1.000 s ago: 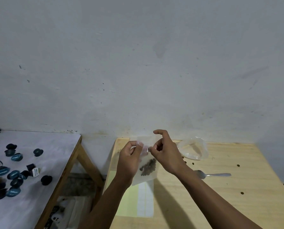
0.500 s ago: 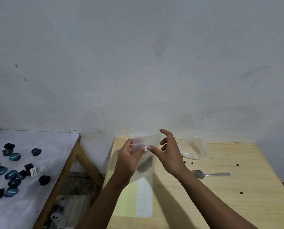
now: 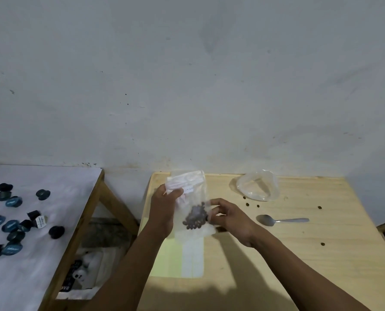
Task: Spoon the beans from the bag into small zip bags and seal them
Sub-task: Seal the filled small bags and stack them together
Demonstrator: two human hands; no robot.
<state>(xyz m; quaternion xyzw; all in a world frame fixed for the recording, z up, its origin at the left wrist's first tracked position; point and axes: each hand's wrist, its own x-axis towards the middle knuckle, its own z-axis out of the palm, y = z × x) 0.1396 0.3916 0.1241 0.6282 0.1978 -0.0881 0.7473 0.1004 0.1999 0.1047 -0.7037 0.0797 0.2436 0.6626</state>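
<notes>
A small clear zip bag (image 3: 192, 194) with a clump of dark beans (image 3: 196, 217) at its bottom hangs above the wooden table (image 3: 299, 254). My left hand (image 3: 164, 209) grips the bag near its top left edge. My right hand (image 3: 229, 217) pinches the bag's lower right side beside the beans. The bigger clear plastic bag (image 3: 257, 185) lies open and crumpled at the back of the table. A metal spoon (image 3: 281, 220) lies on the table right of my right hand, bowl to the left.
A few loose beans (image 3: 319, 207) are scattered over the table. A pale yellow sheet (image 3: 171, 254) lies under the bag. On the left stands a white-covered table (image 3: 41, 254) with several dark capsules (image 3: 11, 225). A gap with a box separates both tables.
My right hand has dropped from the bag's top edge to its lower right side. The bag now hangs straighter, held at the top by my left hand alone.
</notes>
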